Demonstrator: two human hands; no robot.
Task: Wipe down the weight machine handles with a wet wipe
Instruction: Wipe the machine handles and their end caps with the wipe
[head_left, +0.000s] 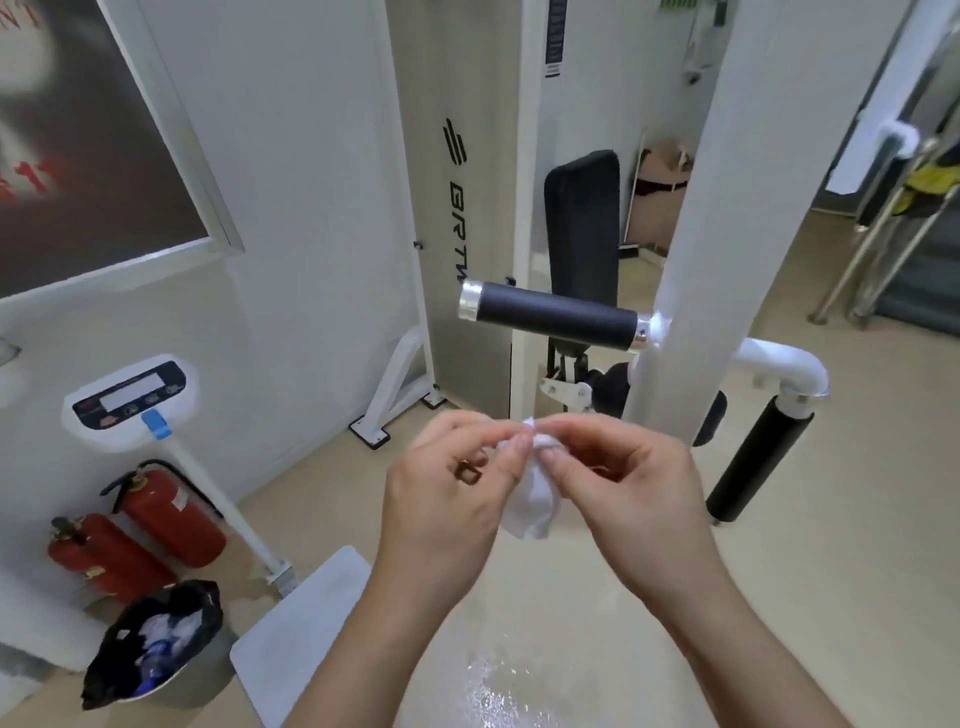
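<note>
The crumpled white wet wipe (530, 493) hangs in the air above the floor. The left grip (441, 493) and the right grip (634, 488) each pinch its top edge with curled fingertips. Just beyond it, a black horizontal handle (556, 314) juts from the machine's white upright (727, 208). A second black handle (753, 462) slants down at right. At left stand two red fire extinguishers (166, 514), a weighing scale (130, 400) and a bag-lined bin (156, 644).
</note>
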